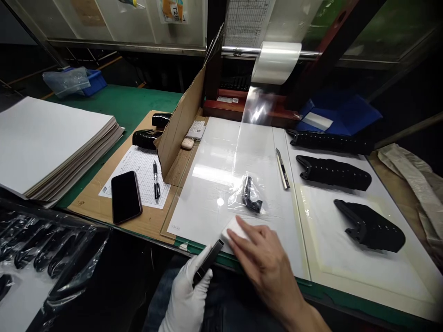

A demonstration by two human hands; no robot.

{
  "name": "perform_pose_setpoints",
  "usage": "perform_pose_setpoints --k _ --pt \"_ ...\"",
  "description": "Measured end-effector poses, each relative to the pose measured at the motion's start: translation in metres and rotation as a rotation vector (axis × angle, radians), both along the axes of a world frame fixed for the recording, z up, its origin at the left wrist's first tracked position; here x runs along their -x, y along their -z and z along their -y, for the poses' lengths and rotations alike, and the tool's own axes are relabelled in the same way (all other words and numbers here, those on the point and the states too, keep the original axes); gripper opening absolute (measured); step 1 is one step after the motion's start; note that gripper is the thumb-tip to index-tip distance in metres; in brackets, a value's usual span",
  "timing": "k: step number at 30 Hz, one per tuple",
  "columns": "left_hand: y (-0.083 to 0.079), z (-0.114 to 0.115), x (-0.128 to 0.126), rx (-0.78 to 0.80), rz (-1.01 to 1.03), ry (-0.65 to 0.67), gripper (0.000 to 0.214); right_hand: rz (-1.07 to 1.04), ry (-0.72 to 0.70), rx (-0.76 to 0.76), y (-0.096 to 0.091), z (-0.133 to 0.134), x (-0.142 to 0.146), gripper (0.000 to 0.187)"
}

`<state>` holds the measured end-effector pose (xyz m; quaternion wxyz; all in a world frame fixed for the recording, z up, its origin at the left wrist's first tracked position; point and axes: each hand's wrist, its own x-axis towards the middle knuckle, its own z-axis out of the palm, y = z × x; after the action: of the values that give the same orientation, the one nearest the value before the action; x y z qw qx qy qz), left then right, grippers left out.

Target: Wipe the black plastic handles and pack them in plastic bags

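Observation:
My left hand [188,295], in a white glove, is closed around a slim black bar-shaped part [208,261] at the front edge of the bench. My bare right hand [266,263] lies with fingers stretched over a small white block [232,228] on the clear film [221,161] that covers the white work board. Just beyond my fingers a small black part [249,196] lies wrapped in a piece of clear film. The film runs back to a roll [277,62] on a metal bar.
A utility knife [283,168] lies right of the film. Three long black moulded parts [368,226] sit on the right. A cardboard divider [180,124], phone [125,197], pen [156,180] and printed form lie left. Stacked grey sheets [51,143] far left; bagged black parts [41,258] lower left.

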<state>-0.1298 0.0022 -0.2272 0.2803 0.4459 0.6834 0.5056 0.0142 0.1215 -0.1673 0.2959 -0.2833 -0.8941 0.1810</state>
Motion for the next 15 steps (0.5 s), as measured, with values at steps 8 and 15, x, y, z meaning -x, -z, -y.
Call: perform_pose_setpoints --k 8,15 --pt "0.003 -0.001 0.002 0.049 -0.004 0.041 0.037 0.015 0.024 0.082 -0.003 -0.001 0.0 0.028" --pt "-0.01 -0.006 0.005 0.159 0.202 0.015 0.038 0.096 0.105 0.045 0.006 -0.009 -0.005 0.03"
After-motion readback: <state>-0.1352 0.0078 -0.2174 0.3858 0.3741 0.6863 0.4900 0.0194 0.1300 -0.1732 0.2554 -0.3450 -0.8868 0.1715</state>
